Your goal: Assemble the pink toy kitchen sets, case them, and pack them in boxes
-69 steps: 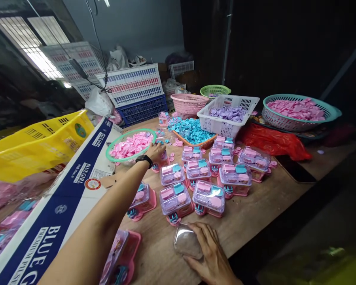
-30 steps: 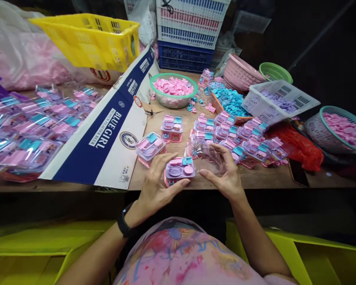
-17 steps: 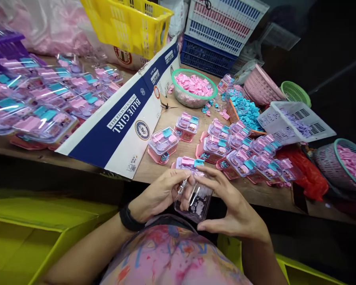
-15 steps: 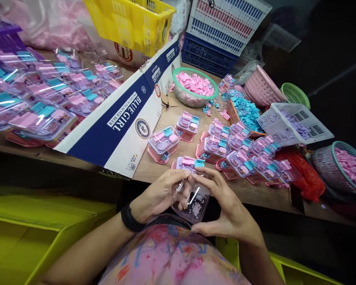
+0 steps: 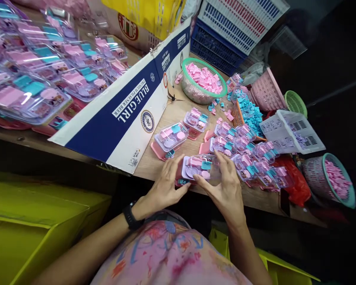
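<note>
At the table's front edge stands a small pink and purple toy case [image 5: 192, 171] with pink, teal and lilac pieces on top. My left hand [image 5: 165, 183] grips its left end, fingers behind and thumb in front. My right hand [image 5: 225, 182] holds a clear plastic cover [image 5: 215, 171] between thumb and fingers at the case's right end. The cover appears to lie over part of the case; how far it reaches is hard to see. Just behind, a covered case [image 5: 172, 136] and another covered case [image 5: 196, 118] stand on the table.
A cluster of covered cases [image 5: 245, 147] stands to the right. Behind are a green-rimmed basket [image 5: 187, 88] of pink pieces and a heap of teal pieces [image 5: 250, 114]. A cardboard wall [image 5: 121, 114] divides off more cases [image 5: 29, 93] on the left. A white basket [image 5: 273, 128] stands right.
The clear cover has moved from near my body up to the case at the table edge. My left hand has gone from the cover to the case. The view has shifted slightly.
</note>
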Motion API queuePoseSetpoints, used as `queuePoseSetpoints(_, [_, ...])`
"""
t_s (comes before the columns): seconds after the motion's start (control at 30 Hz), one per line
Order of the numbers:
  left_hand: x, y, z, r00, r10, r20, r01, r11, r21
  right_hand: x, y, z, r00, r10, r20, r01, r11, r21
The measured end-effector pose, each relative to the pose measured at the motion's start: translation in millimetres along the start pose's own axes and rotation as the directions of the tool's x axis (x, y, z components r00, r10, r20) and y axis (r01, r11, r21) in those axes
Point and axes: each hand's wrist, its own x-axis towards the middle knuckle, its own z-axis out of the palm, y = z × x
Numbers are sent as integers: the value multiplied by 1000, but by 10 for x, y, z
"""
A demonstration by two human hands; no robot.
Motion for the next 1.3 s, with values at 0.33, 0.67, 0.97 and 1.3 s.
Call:
queuePoseSetpoints(0.33, [-118, -156, 358, 998, -31, -49, 29, 999, -41, -122, 24, 69, 979, 29, 201, 3, 987, -158])
queuePoseSetpoints(0.67, [-53, -177, 170, 986, -122, 116, 161, 883, -441, -107, 16, 125, 982, -20, 185, 55, 982, -181])
queuePoseSetpoints(0.97, [184, -11, 304, 953, -211, 219, 289, 852, -436, -140, 30, 136, 977, -26, 211, 67, 980, -188])
queuePoseSetpoints(1.3, [245, 74, 328, 953, -247, 173, 294, 889, -350, -96, 32, 42, 956, -30, 293, 101, 968, -230])
